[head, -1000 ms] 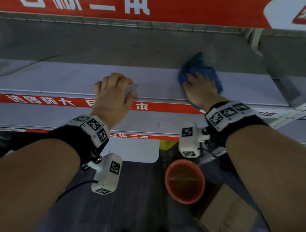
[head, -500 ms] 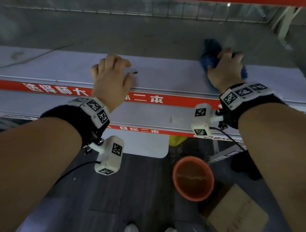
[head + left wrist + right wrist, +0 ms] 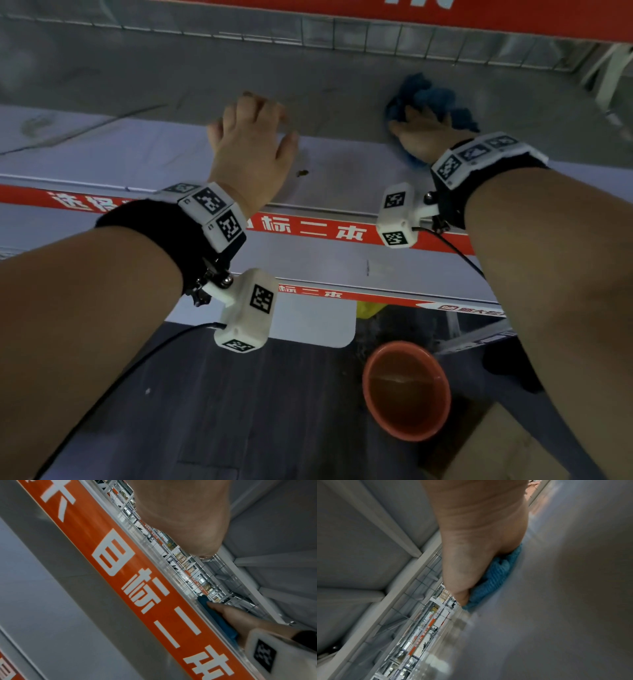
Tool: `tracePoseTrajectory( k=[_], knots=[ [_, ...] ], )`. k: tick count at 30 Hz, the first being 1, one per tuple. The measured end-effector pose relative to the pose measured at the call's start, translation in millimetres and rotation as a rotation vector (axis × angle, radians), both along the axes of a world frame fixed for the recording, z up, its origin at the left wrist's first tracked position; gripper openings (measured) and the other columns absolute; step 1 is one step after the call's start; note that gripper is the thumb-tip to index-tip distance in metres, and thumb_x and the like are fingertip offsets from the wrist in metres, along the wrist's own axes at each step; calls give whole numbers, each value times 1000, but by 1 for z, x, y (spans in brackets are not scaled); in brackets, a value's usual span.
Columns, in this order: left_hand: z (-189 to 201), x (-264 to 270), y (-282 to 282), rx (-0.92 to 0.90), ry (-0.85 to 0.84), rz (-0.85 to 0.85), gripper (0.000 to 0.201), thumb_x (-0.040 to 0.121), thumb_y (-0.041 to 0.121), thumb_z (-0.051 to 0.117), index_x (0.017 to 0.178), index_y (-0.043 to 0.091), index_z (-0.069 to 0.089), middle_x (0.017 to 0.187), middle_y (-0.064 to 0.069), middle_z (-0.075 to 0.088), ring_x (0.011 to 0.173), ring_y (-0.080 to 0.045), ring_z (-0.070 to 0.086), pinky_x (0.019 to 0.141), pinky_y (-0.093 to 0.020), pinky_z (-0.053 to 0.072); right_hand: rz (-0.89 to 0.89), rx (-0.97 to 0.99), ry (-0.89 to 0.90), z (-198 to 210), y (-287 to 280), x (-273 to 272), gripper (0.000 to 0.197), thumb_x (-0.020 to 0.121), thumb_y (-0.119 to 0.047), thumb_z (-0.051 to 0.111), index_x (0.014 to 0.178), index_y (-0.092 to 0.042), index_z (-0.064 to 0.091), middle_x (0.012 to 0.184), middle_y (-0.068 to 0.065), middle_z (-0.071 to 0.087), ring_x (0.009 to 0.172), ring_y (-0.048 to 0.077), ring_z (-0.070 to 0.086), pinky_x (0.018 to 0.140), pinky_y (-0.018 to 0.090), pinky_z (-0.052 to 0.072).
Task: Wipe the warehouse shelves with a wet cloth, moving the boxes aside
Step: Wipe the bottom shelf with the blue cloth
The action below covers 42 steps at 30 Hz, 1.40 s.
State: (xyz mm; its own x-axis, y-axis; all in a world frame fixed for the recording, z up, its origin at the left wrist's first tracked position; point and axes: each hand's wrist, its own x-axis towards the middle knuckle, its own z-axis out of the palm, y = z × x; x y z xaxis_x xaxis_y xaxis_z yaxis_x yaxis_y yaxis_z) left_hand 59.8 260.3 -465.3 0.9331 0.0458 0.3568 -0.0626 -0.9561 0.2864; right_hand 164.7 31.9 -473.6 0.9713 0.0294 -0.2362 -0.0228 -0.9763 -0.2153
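The grey shelf [image 3: 137, 154] runs across the head view, with a red lettered strip [image 3: 308, 231] along its front edge. My right hand [image 3: 423, 133] lies flat on a bunched blue cloth [image 3: 433, 97] and presses it onto the shelf, deep in at the right. In the right wrist view the cloth [image 3: 494, 577] bulges out from under my right hand [image 3: 479, 534]. The left wrist view also shows the cloth [image 3: 217, 620]. My left hand [image 3: 251, 137] rests on the bare shelf to the left of it and holds nothing. No boxes stand on this stretch of shelf.
A small brown speck [image 3: 302, 173] lies on the shelf by my left hand. Wire mesh [image 3: 342, 34] closes the back of the shelf. On the floor below stand an orange bucket [image 3: 406, 390] of water and a cardboard box [image 3: 503, 448].
My right hand has pushed the cloth from near the front edge toward the back of the shelf. My left hand has slid a little deeper onto the shelf.
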Motion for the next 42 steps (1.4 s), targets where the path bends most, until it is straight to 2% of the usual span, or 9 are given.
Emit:
tracePoseTrajectory(
  k=[5, 12, 15, 21, 28, 34, 38, 40, 42],
  knots=[
    [-4, 1, 5, -7, -32, -11, 34, 95, 35, 40, 123, 18, 51, 130, -10, 42, 121, -29, 38, 101, -41, 25, 235, 25, 39, 3, 47, -2, 58, 99, -50, 24, 151, -32, 11, 161, -3, 0, 148, 29, -1, 117, 55, 7],
    [1, -24, 25, -4, -14, 77, 33, 95, 32, 43, 122, 17, 52, 128, -14, 43, 120, -31, 39, 98, -40, 25, 495, 57, -3, -4, 99, -60, 51, 100, -38, 25, 150, -33, 18, 160, -5, 10, 146, 26, 9, 116, 54, 6],
    [0, -39, 24, 25, -10, 37, 29, 94, 30, 41, 118, 18, 52, 126, -10, 44, 118, -29, 40, 97, -41, 26, 388, 34, -72, -7, 65, -72, 51, 100, -37, 24, 149, -28, 21, 157, 2, 20, 143, 28, 20, 114, 55, 15],
    [-10, -74, 31, 76, 13, -34, 29, 95, 26, 41, 118, 14, 54, 123, -12, 46, 115, -32, 42, 98, -44, 25, 82, 95, 28, -10, -23, -89, 54, 101, -40, 23, 152, -29, 10, 161, 1, 6, 147, 31, 7, 116, 57, 4],
    [-15, -88, 54, 109, 41, -19, 29, 92, 23, 46, 118, 13, 56, 122, -13, 46, 114, -32, 42, 100, -45, 24, -170, 31, -51, -7, 31, -126, 59, 100, -36, 23, 153, -18, 7, 160, 11, -3, 146, 36, -2, 118, 50, -2],
    [1, -92, 72, 102, 29, 7, 29, 93, 20, 45, 119, 13, 55, 123, -14, 45, 115, -33, 41, 98, -43, 25, 296, 69, -118, -6, 129, -138, 54, 99, -39, 30, 149, -21, 21, 158, 8, 16, 144, 34, 15, 116, 52, 10],
    [15, -93, 76, 117, 26, 17, 32, 90, 23, 42, 118, 12, 55, 122, -15, 45, 113, -34, 42, 96, -44, 26, 513, 310, -68, 4, 155, -149, 45, 97, -12, 42, 142, -16, 41, 142, 10, 45, 129, 27, 44, 105, 33, 33],
    [20, -93, 73, 132, 31, 19, 31, 93, 23, 41, 119, 11, 54, 123, -15, 45, 113, -35, 42, 96, -45, 26, 433, 569, -73, 14, 140, -153, 43, 97, -6, 43, 138, -14, 47, 133, 10, 55, 119, 23, 52, 95, 25, 37],
    [22, -90, 67, 145, 40, 15, 30, 94, 22, 42, 120, 12, 53, 124, -15, 44, 114, -34, 42, 97, -45, 26, 310, 645, -244, 18, 114, -153, 50, 92, 0, 50, 140, -10, 44, 140, 10, 50, 125, 24, 49, 99, 20, 32]
  ],
)
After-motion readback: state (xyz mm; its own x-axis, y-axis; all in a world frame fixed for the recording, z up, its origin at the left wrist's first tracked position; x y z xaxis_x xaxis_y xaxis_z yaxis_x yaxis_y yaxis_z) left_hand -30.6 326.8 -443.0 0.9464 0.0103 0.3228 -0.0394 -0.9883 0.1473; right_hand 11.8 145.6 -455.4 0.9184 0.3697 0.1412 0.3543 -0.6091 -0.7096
